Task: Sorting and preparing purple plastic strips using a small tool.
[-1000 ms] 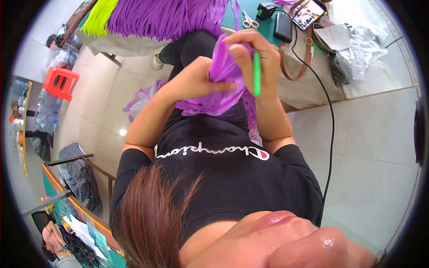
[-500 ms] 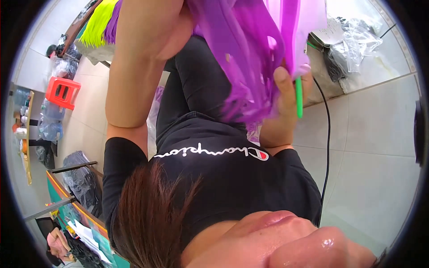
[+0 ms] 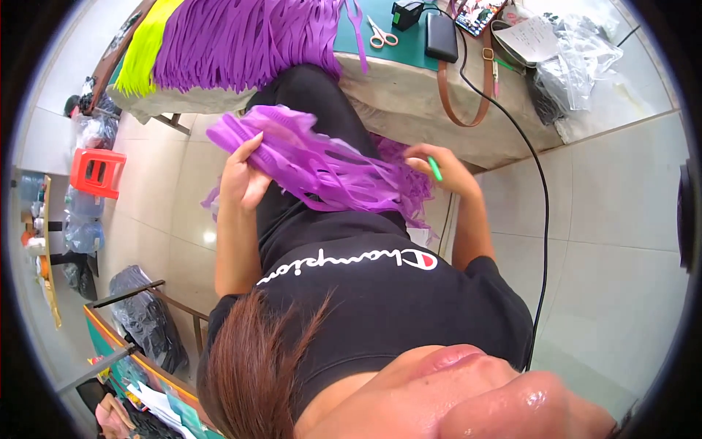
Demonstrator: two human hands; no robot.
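Observation:
Over my lap hangs a rubbery purple sheet of slit strips [image 3: 329,172], soft and see-through in places. My left hand [image 3: 245,181] is closed on its thicker left end, thumb on top. Near the sheet's ragged right end, my right hand [image 3: 452,174] has its fingers curled around a thin, bright green stick-like tool [image 3: 436,169]; its tip is hidden. Whether those fingers also pinch the purple strips I cannot tell. A thick row of similar purple strips [image 3: 241,44] drapes over the table edge, beside yellow-green ones [image 3: 142,55].
On the green tabletop [image 3: 406,45] lie scissors [image 3: 382,33], a black power bank [image 3: 441,38] and a phone [image 3: 479,13]. A brown strap [image 3: 461,121] hangs off the edge. A black cable [image 3: 537,168] runs down my right side. A red stool [image 3: 97,173] stands at left.
Both hands have come down and back from the table, spreading apart with the purple sheet between them. The strips, scissors and power bank on the table now show.

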